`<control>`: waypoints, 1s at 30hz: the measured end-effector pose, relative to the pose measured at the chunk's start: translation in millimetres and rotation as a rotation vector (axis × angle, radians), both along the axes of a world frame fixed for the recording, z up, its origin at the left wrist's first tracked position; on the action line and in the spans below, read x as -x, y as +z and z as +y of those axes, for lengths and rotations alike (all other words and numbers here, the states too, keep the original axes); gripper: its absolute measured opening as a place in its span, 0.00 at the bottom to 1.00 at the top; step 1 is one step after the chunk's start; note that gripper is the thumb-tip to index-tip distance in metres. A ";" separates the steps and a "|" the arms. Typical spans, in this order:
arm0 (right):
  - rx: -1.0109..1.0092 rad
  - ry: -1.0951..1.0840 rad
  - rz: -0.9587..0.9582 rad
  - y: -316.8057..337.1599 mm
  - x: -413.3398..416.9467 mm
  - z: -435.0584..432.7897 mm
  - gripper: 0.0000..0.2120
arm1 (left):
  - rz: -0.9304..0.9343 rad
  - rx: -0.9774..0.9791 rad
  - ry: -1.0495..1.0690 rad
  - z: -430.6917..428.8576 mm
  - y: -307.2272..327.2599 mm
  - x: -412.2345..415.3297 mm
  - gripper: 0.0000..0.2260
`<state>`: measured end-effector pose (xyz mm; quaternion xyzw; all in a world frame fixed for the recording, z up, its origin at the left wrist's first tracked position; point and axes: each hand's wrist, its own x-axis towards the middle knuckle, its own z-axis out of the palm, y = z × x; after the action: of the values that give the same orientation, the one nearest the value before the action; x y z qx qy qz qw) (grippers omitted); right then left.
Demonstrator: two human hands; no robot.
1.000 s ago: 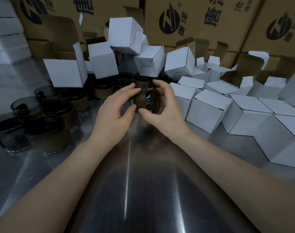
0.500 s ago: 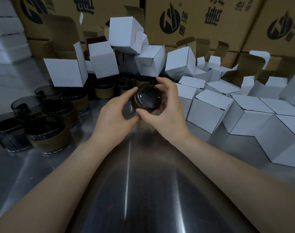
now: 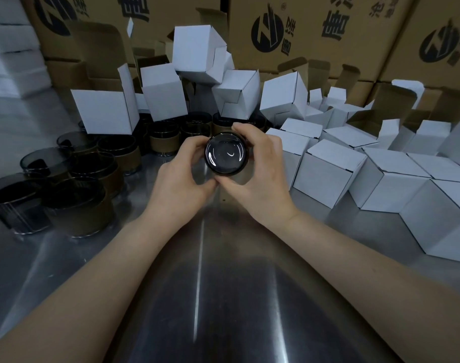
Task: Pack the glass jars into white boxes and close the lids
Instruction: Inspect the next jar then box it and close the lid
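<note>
A dark glass jar (image 3: 225, 154) is held above the metal table, tipped so its round glass end faces me. My left hand (image 3: 181, 179) grips its left side and my right hand (image 3: 260, 174) wraps its right side and top. Several more dark jars with brown bands (image 3: 79, 203) stand on the table to the left. Closed white boxes (image 3: 325, 174) sit in rows to the right. Other white boxes (image 3: 163, 93) are piled behind the jars, one with its lid up (image 3: 103, 113).
The shiny metal table (image 3: 202, 297) runs toward me between my forearms. Large brown cartons with black print (image 3: 302, 30) line the back. Flat white stacks (image 3: 11, 48) lie at the far left.
Both hands have tipped the jar from lying sideways until its round end faces me, and have lifted it slightly nearer. Nothing else on the table moved.
</note>
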<state>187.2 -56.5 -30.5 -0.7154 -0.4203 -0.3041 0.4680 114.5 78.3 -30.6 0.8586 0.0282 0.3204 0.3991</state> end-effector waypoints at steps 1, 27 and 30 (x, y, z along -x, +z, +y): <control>-0.002 0.002 -0.007 -0.4 -0.4 0.1 0.31 | -0.001 -0.002 -0.001 0.1 -0.3 -0.1 0.28; 0.316 0.142 -0.186 0.1 -10.9 -3.7 0.40 | 0.127 0.925 -0.150 -14.2 21.0 7.2 0.28; 0.345 0.190 -0.211 -0.9 -9.6 -1.6 0.38 | 0.119 1.009 -0.158 -12.6 19.7 6.9 0.27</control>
<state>196.8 -58.1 -31.4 -0.7061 -0.5785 -0.2554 0.3187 107.6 65.7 -11.0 0.5754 0.1371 0.1862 0.7845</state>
